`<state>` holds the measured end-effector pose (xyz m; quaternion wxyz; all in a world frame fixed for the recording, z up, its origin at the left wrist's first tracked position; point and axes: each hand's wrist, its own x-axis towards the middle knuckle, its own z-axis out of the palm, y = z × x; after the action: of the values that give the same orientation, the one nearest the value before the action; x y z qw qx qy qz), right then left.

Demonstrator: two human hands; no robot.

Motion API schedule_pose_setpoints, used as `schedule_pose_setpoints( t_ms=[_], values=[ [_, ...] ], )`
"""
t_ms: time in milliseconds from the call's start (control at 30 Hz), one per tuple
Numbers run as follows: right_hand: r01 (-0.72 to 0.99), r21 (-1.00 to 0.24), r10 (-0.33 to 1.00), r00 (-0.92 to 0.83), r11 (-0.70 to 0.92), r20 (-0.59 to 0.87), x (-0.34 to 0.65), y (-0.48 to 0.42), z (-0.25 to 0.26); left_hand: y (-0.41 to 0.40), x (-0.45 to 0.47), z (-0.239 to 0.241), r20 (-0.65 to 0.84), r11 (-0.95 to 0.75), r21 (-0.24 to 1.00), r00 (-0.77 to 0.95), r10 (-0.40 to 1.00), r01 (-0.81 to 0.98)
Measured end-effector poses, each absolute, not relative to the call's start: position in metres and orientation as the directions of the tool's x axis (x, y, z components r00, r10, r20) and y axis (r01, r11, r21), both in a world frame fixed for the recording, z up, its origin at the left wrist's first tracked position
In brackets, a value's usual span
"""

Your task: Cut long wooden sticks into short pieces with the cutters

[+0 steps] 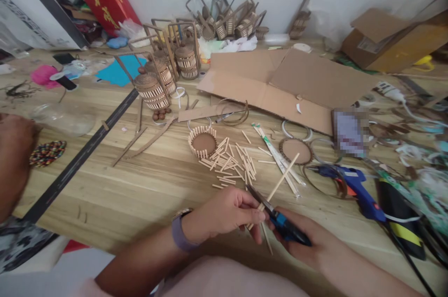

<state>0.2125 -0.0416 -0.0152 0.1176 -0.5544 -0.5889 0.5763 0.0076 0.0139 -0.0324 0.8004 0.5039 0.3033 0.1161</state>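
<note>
Between the thumb and fingers of my left hand (236,213) is a thin wooden stick (283,176), its far end slanting up to the right. A second stick (266,238) slopes down below that hand. My right hand (304,236) grips a pair of pruning shears (285,227) with blue and black handles; their blades meet the stick close to my left fingertips. Just beyond lie many short cut sticks (231,162). A round base (204,143) beside them has short sticks standing around its rim. To the right rests another round brown disc (297,151) without sticks.
Finished small lantern-like baskets (152,92) with handles stand at the back left. Flat cardboard (297,78) covers the back middle. A blue glue gun (360,189) with its cord lies right. At far left are another person's arm (14,162) and a glass jar (65,119).
</note>
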Motion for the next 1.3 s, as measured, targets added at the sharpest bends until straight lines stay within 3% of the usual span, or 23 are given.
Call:
schedule_pose_setpoints(
  t_ms=[333,533,1300],
  values=[
    [0.59,-0.763,0.82,-0.277,-0.266,-0.501,0.215,-0.046,-0.016,0.007,0.011,-0.039,-0.345,0.413,0.905,0.74,0.577,0.1],
    [0.516,-0.801,0.759,-0.379,-0.302,-0.53,0.217,-0.034,0.007,0.007,0.012,-0.025,-0.264,0.341,0.938,0.77,0.58,0.064],
    [0.514,-0.819,0.821,-0.333,-0.255,-0.464,0.213,-0.035,-0.013,0.011,0.011,-0.031,-0.323,0.298,0.94,0.725,0.608,0.169]
  ],
)
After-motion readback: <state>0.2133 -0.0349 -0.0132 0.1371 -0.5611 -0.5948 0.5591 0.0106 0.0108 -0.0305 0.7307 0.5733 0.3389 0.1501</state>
